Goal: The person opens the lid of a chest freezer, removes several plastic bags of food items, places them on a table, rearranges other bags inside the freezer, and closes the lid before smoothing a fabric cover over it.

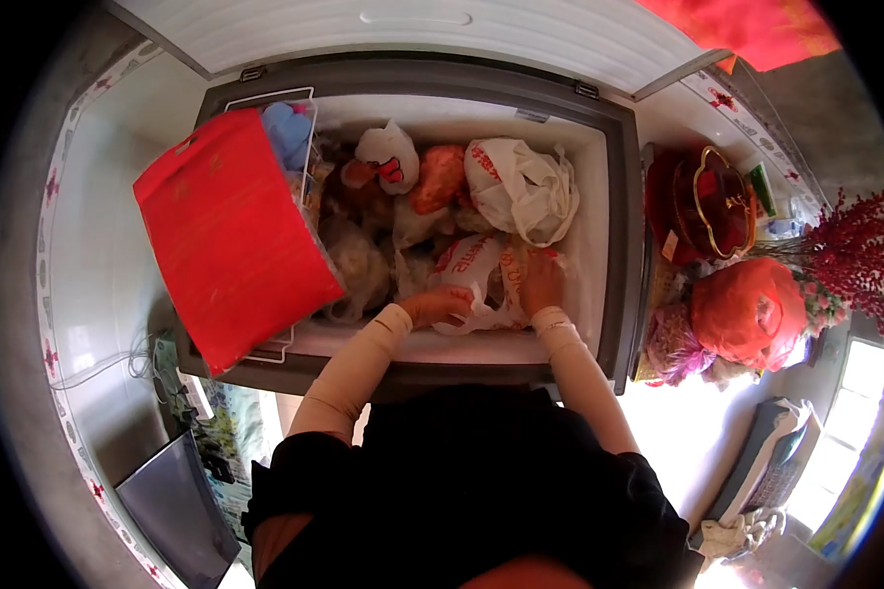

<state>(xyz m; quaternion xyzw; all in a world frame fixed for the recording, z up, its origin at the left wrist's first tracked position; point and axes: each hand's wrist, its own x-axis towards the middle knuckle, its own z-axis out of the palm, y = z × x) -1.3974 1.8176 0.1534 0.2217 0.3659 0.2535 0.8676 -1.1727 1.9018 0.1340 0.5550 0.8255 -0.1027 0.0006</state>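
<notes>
Both my hands are inside an open chest freezer [614, 137], on a white plastic bag [469, 260] with red lettering near the front wall. My left hand [440, 306] is closed on the bag's near left edge, its fingers bent into the plastic. My right hand [540, 283] grips the right side of the same bag, with its fingertips partly hidden. Just beyond lies a larger white plastic bag [530, 187] with red print. A red bag [439, 179] and a small white bag [388, 157] sit at the back. Clear bags [352, 267] fill the left part.
A big red flat bag [236, 236] lies over a white wire basket [290, 339] at the freezer's left end. The raised lid [413, 29] stands behind. On the right are a dark red basket [702, 201], a red plastic bag [748, 312] and red berry sprigs [855, 245].
</notes>
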